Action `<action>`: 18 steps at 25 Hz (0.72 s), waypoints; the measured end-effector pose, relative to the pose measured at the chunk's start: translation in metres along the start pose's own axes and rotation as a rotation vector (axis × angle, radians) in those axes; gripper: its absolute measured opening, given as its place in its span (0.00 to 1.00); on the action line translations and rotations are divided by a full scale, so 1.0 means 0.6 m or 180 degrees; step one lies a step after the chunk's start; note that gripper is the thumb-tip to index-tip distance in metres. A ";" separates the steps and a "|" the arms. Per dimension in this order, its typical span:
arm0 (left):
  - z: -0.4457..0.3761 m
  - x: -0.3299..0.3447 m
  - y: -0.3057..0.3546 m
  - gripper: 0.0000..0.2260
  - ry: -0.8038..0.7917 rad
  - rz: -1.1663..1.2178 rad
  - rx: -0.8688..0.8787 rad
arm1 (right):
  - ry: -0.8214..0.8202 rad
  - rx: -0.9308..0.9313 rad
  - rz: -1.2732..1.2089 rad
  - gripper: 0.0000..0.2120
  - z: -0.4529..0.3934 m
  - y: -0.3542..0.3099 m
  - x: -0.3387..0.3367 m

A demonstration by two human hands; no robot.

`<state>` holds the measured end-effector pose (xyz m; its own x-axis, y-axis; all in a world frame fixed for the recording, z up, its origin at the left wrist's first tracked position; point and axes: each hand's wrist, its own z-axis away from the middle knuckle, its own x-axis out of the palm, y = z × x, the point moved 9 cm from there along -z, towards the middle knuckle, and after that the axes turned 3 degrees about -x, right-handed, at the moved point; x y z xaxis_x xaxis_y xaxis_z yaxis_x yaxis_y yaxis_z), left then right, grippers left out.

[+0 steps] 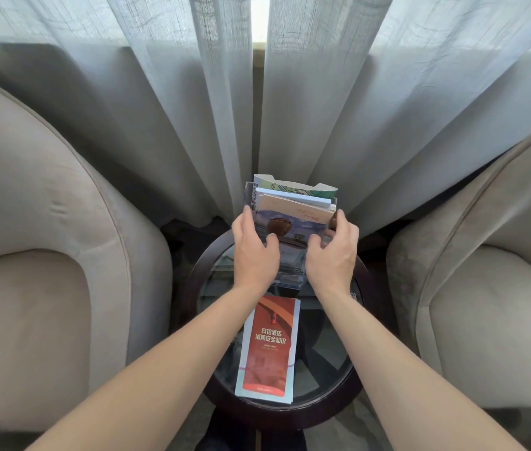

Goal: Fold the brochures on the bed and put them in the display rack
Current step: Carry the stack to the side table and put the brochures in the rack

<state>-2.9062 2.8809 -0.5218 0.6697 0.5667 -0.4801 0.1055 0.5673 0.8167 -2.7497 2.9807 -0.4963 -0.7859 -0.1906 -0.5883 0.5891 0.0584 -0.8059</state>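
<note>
A clear acrylic display rack stands at the far side of a round glass side table. Several folded brochures fill its tiers, a green-patterned one at the back. My left hand and my right hand pinch a blue brochure with a brown dome picture by its left and right edges, holding it in a front tier of the rack. A folded red brochure with white Chinese lettering lies flat on the table, nearer me.
A beige armchair stands to the left of the table and another beige armchair to the right. Grey sheer curtains hang right behind the rack. The table has a dark wooden rim.
</note>
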 end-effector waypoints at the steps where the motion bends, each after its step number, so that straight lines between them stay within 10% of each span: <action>1: 0.007 0.002 -0.002 0.30 -0.0025 0.0006 -0.0015 | 0.0058 0.0107 -0.0130 0.25 0.006 0.003 0.000; 18: 0.016 0.015 -0.011 0.34 -0.0128 -0.0192 -0.0224 | -0.0082 0.0081 -0.0252 0.27 0.025 0.008 0.010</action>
<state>-2.8938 2.8765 -0.5286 0.6929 0.5065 -0.5131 0.0955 0.6410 0.7616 -2.7487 2.9652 -0.5025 -0.8253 -0.2187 -0.5207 0.5303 0.0172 -0.8477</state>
